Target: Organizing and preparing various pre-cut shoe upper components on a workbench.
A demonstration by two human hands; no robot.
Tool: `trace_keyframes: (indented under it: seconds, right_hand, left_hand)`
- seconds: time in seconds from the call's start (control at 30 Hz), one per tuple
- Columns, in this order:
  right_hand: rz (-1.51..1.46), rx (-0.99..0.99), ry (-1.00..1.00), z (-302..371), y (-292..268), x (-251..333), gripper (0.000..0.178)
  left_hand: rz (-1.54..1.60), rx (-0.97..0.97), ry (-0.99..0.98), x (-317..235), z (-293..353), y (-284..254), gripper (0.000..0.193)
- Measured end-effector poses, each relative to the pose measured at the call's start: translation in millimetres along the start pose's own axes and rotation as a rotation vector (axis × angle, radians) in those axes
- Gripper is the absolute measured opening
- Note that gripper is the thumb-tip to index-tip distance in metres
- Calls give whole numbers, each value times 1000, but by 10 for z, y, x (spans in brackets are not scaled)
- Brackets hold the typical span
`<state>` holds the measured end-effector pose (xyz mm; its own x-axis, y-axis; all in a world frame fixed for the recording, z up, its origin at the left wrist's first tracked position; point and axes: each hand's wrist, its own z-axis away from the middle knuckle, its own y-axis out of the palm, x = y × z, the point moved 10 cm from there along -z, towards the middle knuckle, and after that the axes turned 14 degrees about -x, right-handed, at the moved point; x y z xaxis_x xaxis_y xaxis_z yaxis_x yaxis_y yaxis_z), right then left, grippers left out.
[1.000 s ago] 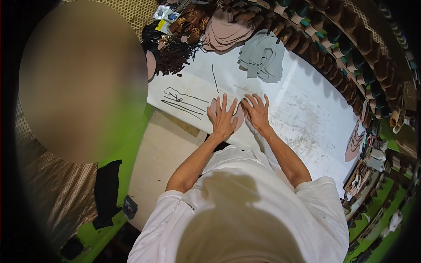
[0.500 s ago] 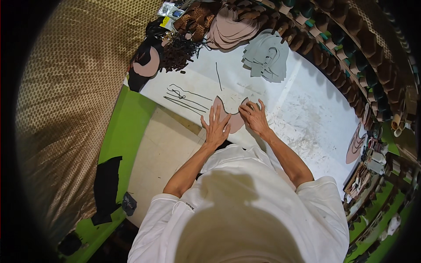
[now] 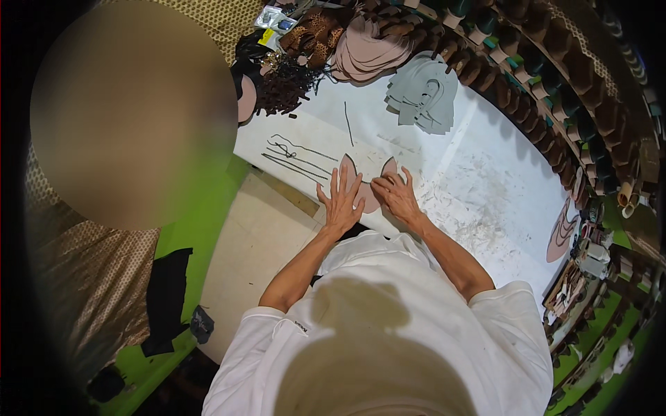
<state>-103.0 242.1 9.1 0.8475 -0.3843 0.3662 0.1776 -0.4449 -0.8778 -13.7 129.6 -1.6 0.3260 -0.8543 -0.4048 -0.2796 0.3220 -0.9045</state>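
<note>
A pink U-shaped cut piece [image 3: 370,197] lies on the white table, its points turned away from me. A thin dark cord [image 3: 388,162] runs along its inner edge. My left hand [image 3: 340,204] rests flat on the left side of the piece, fingers spread. At the inner curve, my right hand [image 3: 399,198] has its thumb and forefinger bent together on the cord edge, while its other fingers are partly raised. Several loose dark cords [image 3: 295,158] lie left of the piece, and a single straight cord [image 3: 349,125] lies beyond it.
Grey cut pieces [image 3: 422,93] and stacked pink pieces [image 3: 371,52] lie at the back, beside a pile of small dark brown bits [image 3: 284,90]. Shoes [image 3: 534,90] line curved racks at the right. Whitish smears mark the table [image 3: 479,194]. A round blur covers the upper left.
My right hand has slid left and slightly down, from the piece's right arm to its inner curve. My left hand stays nearly where it was. A blurred round area now covers the upper left.
</note>
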Motion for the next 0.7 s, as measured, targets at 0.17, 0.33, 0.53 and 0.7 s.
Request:
trace_keyframes:
  seconds: [0.17, 0.33, 0.53, 0.7]
  right_hand:
    - [-22, -106, 90, -16, -122, -13, 42]
    - [150, -298, 498, 157, -384, -344, 42]
    - [149, -290, 512, 172, -312, -274, 35]
    - [-73, -313, 765, 228, -384, -507, 22]
  left_hand:
    - [-13, -55, -128, 110, -26, -67, 70]
    - [-114, -151, -236, 278, -73, -177, 76]
    - [-52, -215, -301, 371, -150, -173, 50]
    - [106, -196, -653, 597, -207, -200, 31]
